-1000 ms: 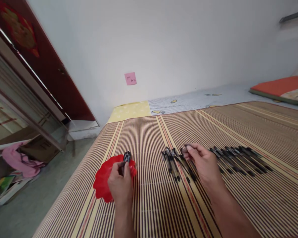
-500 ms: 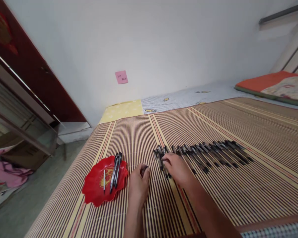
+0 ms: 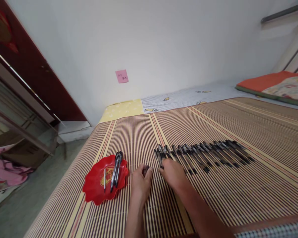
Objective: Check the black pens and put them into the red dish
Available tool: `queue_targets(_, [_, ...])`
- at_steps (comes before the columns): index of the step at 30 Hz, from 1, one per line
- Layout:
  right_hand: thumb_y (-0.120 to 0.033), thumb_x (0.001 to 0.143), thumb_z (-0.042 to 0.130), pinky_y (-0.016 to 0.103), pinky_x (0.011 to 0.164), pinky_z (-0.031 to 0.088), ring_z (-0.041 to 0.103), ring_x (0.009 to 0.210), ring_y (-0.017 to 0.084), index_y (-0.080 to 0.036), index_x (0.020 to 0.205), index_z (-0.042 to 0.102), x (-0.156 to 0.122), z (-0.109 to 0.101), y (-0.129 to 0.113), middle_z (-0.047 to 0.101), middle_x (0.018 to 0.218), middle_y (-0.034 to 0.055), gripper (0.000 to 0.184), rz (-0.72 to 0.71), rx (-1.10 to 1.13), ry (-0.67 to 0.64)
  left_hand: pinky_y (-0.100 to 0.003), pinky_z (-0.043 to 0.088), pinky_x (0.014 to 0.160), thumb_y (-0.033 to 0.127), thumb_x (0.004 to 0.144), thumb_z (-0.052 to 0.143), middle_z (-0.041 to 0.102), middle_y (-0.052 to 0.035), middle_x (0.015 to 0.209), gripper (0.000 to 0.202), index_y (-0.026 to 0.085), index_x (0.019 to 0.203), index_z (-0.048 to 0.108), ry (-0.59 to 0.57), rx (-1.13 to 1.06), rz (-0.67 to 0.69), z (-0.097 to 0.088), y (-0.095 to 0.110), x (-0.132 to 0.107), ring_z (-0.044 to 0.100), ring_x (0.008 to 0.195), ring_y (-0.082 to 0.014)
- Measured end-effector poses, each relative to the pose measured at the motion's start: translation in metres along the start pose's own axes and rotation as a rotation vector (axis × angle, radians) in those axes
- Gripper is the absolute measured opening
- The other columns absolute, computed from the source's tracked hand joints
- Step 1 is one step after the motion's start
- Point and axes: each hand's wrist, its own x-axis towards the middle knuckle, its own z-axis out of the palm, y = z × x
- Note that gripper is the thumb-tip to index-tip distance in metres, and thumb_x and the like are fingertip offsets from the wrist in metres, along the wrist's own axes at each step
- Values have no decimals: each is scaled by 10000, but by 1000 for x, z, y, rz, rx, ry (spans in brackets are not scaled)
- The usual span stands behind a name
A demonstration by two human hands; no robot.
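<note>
A long row of black pens [image 3: 206,153] lies slanted side by side on the striped mat [image 3: 129,138]. At the row's left end my right hand [image 3: 173,173] is closed on the lower end of a pen [image 3: 160,156], with its fingertips partly hidden. My left hand [image 3: 140,181] rests between the row and a red scalloped plate [image 3: 94,193]. Its fingers are curled together, with a dark bit showing between them that I cannot make out. Inside the plate are several black pens [image 3: 117,170] and a thin white refill [image 3: 104,180].
A white wall [image 3: 176,49] with a pink note [image 3: 121,76] stands behind the mat. Folded orange and patterned bedding [image 3: 268,81] lies at the far right. On the left are a dark red door [image 3: 34,66] and a cardboard box [image 3: 24,153] on the floor.
My right hand has moved down along the leftmost pens, from their middle toward their near ends. My left hand has shifted slightly right, still curled.
</note>
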Motion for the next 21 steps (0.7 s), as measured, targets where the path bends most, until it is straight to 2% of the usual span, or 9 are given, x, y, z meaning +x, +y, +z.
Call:
queue_targets(7, [-279, 877, 649, 309, 762, 513, 735, 944, 285, -132, 942, 730, -2, -5, -6, 767, 952, 185, 180, 16, -33, -36, -254, 371, 607, 378, 856, 514, 511, 20, 630, 241, 212, 680, 523, -9, 24, -5, -1, -1, 1, 497, 629, -158])
queue_targets(14, [-183, 884, 580, 315, 753, 521, 739, 942, 298, -100, 917, 747, -3, -11, -13, 770, 938, 196, 189, 58, -31, -82, -268, 375, 619, 385, 843, 527, 535, 12, 645, 232, 198, 710, 558, 0, 15, -10, -1, -7, 2, 510, 637, -165])
queue_targets(21, [-178, 871, 571, 313, 734, 502, 739, 926, 294, -104, 933, 736, -1, -6, -12, 768, 945, 189, 192, 102, -10, -50, -266, 358, 598, 390, 845, 534, 490, 27, 606, 253, 206, 672, 528, 2, -17, 0, -1, -7, 1, 470, 601, -154])
